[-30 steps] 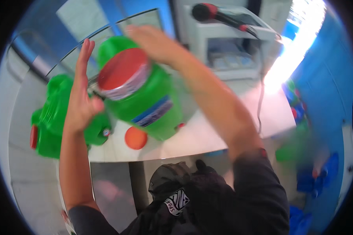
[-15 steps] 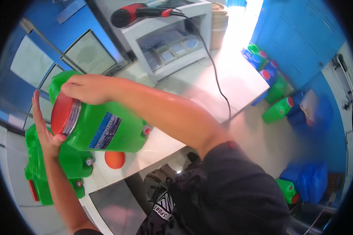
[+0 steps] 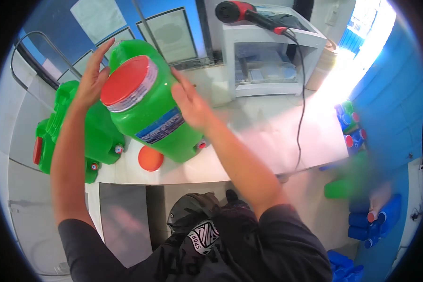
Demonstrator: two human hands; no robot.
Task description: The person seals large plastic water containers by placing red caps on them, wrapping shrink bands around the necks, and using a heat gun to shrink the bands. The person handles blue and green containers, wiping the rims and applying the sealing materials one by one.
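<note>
A large green water jug [image 3: 155, 143] with a wide red cap sits before me on the white counter, tilted in view. A clear band with print wraps the red cap [image 3: 127, 82], and a small spigot shows low on the jug's side. My left hand [image 3: 91, 80] rests along the jug's upper left, fingers long and thumb by the cap's edge. Against the opposite side presses my right hand [image 3: 190, 103], its fingertips partly behind the jug. Both hands brace it between them. Near the jug's base lies a loose orange-red round cap [image 3: 150, 158].
More green jugs [image 3: 101, 129] stand at the counter's left. A red and black heat gun [image 3: 249, 14] lies on a white shelf unit [image 3: 268, 89], its cord trailing over the counter [image 3: 249, 162]. Blue and green containers [image 3: 378, 221] occupy the floor at right.
My right hand has left the cap area and moved to the jug's right side. My view has shifted, and the jug appears turned, its cap facing more upward.
</note>
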